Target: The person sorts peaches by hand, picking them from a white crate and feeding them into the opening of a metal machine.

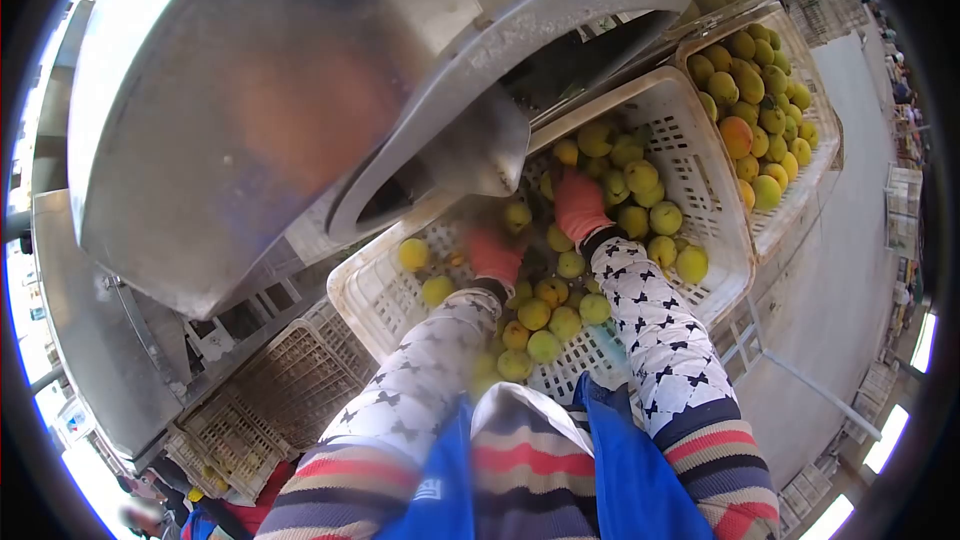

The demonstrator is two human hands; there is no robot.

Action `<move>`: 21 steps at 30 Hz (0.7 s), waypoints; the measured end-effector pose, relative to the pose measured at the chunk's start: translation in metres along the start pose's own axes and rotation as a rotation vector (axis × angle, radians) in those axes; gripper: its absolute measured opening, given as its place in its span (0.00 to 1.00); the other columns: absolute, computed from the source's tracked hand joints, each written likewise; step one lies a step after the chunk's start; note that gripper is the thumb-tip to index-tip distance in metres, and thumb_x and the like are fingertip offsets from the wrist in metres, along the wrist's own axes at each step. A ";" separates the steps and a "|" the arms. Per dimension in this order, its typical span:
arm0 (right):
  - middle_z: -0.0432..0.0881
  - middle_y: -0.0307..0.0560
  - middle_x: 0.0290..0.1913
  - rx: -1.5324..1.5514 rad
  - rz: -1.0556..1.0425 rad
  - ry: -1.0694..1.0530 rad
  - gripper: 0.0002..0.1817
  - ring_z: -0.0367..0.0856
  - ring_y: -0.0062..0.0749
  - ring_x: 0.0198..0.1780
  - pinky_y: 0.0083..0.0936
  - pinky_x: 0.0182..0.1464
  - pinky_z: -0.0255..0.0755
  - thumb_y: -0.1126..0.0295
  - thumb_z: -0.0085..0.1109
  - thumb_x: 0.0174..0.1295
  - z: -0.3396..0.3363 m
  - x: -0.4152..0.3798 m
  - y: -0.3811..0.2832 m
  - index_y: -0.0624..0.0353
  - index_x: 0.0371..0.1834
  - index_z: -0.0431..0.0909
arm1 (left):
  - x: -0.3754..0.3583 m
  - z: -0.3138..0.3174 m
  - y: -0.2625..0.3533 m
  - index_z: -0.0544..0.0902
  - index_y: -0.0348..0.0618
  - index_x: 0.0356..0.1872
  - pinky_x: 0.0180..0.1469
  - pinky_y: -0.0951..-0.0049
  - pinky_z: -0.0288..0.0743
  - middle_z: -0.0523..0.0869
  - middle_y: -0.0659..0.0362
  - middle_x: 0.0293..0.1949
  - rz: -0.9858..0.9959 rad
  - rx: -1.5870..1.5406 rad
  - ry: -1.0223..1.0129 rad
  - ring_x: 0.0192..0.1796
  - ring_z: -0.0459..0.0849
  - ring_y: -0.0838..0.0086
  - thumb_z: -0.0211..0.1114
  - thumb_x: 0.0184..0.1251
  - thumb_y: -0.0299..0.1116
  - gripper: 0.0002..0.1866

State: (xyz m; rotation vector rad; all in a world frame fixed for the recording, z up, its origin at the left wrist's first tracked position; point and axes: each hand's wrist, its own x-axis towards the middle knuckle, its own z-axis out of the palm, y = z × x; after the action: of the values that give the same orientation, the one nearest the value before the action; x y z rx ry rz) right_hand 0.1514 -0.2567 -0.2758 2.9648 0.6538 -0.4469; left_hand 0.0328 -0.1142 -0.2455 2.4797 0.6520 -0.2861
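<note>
A white slotted crate lies in front of me, with many yellow-green fruits in it. My right hand, in a pinkish-red glove, reaches in among the fruits near the far side; its fingertips are hidden in shadow and against the fruit. To its left, my left hand, in a like glove, is over the left part of the crate, next to a fruit; its fingers are blurred. Both forearms wear white sleeves with dark bow patterns. What either hand holds does not show.
A metal chute with a raised curved rim overhangs the crate's far left side. A second crate, full of yellow and green fruits, stands at the right. Slatted crates are at lower left. A metal rail runs at right.
</note>
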 end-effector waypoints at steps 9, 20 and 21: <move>0.79 0.57 0.50 1.008 -0.060 0.117 0.40 0.78 0.54 0.55 0.40 0.56 0.74 0.63 0.73 0.42 -0.155 -0.066 0.013 0.57 0.64 0.72 | 0.012 0.005 -0.007 0.70 0.47 0.67 0.57 0.53 0.74 0.78 0.46 0.57 0.322 -0.008 -0.245 0.56 0.79 0.49 0.68 0.57 0.51 0.37; 0.69 0.60 0.59 0.445 -0.281 0.531 0.46 0.75 0.57 0.55 0.44 0.54 0.75 0.57 0.72 0.49 -0.307 -0.085 -0.089 0.55 0.73 0.62 | -0.057 -0.142 0.028 0.65 0.40 0.70 0.57 0.67 0.77 0.79 0.52 0.60 -0.088 -1.416 -0.624 0.57 0.81 0.64 0.74 0.59 0.37 0.39; 0.69 0.60 0.59 0.488 -0.262 0.524 0.46 0.76 0.57 0.53 0.44 0.52 0.76 0.56 0.72 0.49 -0.306 -0.088 -0.093 0.55 0.73 0.62 | -0.072 -0.164 0.028 0.64 0.39 0.70 0.58 0.69 0.77 0.79 0.54 0.60 -0.089 -1.401 -0.588 0.58 0.81 0.67 0.72 0.61 0.34 0.38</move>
State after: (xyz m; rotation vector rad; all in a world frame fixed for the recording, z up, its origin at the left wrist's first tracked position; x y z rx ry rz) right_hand 0.1171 -0.1671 0.0417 3.5020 1.1326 0.2160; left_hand -0.0044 -0.0698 -0.0739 0.9586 0.4358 -0.3799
